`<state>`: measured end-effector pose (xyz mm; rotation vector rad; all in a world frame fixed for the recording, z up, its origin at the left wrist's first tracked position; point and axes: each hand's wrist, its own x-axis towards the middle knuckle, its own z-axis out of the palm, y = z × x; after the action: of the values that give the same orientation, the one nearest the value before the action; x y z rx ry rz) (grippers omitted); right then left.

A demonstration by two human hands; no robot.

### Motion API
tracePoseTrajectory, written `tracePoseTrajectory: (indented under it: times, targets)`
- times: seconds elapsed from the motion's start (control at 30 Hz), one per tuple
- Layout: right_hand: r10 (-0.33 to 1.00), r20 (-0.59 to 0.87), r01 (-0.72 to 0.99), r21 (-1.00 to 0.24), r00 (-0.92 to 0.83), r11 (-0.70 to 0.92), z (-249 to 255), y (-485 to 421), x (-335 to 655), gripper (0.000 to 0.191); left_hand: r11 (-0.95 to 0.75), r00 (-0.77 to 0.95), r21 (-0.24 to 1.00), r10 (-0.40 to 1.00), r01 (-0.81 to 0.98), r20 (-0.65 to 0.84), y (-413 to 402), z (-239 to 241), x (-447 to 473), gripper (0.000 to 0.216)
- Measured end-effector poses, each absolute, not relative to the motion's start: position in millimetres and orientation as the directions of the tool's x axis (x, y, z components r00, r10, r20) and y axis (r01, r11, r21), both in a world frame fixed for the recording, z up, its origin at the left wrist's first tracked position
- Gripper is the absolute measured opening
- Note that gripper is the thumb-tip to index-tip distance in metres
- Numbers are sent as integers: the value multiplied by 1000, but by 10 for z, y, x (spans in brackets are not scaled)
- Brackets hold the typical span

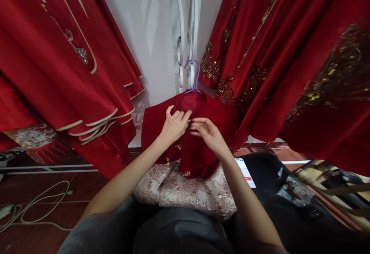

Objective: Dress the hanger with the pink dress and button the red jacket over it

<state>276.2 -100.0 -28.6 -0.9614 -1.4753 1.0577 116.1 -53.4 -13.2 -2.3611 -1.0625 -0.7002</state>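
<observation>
The red jacket is at centre, a purple hanger at its neck and patterned cloth below. The left hand and right hand cover part of its collar, each grip partly curled; what either pinches cannot be told. Red gowns crowd both upper sides. A phone and plastic bag lie lower right.

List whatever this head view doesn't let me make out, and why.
All in the head view:
What lies between the left hand and right hand on the dark red cloth garment: hidden by the hands.
Text on the flat white-screened phone: too small.
Contents of the crumpled clear plastic bag: blurred.
Tops of the hanging red gowns with pale edging: cut off by the upper edge.
</observation>
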Motion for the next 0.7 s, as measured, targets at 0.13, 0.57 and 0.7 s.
tracePoseTrajectory:
  times: [0.13,0.57,0.7]
  targets:
    - [960,272,247,-936,64,249,-216,-915,2668,80,-393,325,-95,575,915,751,-585,-124,1099,64]
    - [868,440,932,-355,232,-69,174,-383,3583,75,-279,90,204,767,938,635,138,441,197,25]
    - [919,347,954,-286,187,-86,226,-345,3788,79,-308,168,542,941,782,293,233,419,35,28]
